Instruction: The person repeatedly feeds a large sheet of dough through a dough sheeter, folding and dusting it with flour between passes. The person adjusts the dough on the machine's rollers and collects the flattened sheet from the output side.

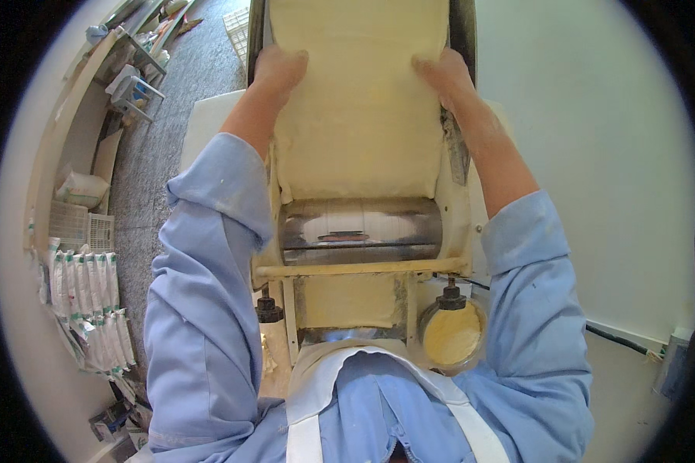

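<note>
A wide, pale yellow sheet of dough (359,116) lies on the upper chute of a dough sheeting machine, its near end against a shiny metal roller (362,228). My left hand (281,66) grips the sheet's left edge, thumb on top and fingers hidden beneath or beside it. On the right edge, my right hand (443,72) holds the sheet in the same way. Below the roller runs a yellowish crossbar (362,268), and more dough (350,301) shows beneath it, close to my apron.
A round container of yellow flour or meal (453,335) stands at lower right beside a black adjusting knob (450,298). A wall (573,144) rises close on the right. Along the left wall are stacked white bags (87,283), plastic crates (99,231) and a stool (133,92).
</note>
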### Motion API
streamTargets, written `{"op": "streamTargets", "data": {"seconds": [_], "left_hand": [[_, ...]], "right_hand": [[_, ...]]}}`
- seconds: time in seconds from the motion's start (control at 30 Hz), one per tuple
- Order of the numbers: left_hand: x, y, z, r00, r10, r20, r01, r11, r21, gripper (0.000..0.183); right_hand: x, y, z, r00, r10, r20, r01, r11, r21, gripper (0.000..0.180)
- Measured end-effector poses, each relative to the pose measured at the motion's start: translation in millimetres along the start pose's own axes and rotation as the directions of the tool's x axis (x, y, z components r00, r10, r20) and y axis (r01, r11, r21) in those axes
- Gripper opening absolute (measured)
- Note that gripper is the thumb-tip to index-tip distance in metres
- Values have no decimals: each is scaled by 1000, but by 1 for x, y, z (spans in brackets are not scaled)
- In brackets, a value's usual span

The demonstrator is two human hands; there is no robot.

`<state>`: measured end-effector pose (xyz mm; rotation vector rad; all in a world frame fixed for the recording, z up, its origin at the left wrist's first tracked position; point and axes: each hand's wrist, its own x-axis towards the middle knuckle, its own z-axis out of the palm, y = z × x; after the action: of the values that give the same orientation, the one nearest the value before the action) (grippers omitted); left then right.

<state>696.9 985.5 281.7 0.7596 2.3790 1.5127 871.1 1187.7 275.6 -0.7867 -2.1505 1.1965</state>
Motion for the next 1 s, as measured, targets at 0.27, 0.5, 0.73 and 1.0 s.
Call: {"op": "streamTargets", "data": {"seconds": [0.27, 0.5, 0.73, 1.0], "left_hand": [[-14, -6, -20, 923, 93, 374, -213, 932, 294, 39], [-65, -12, -11, 935, 220, 279, -349, 411, 842, 69], [-144, -33, -19, 787, 427, 446, -514, 53, 856, 83], [-250, 16, -54, 730, 460, 505, -556, 830, 48, 64]], "right_hand": [[-10, 2, -1, 997, -69, 27, 72, 982, -174, 37], [-33, 4, -8, 958, -278, 75, 260, 725, -638, 40], [-69, -8, 4, 945, -327, -4, 253, 739, -624, 40], [-264, -64, -61, 859, -205, 468, 18, 928, 373, 22]]}}
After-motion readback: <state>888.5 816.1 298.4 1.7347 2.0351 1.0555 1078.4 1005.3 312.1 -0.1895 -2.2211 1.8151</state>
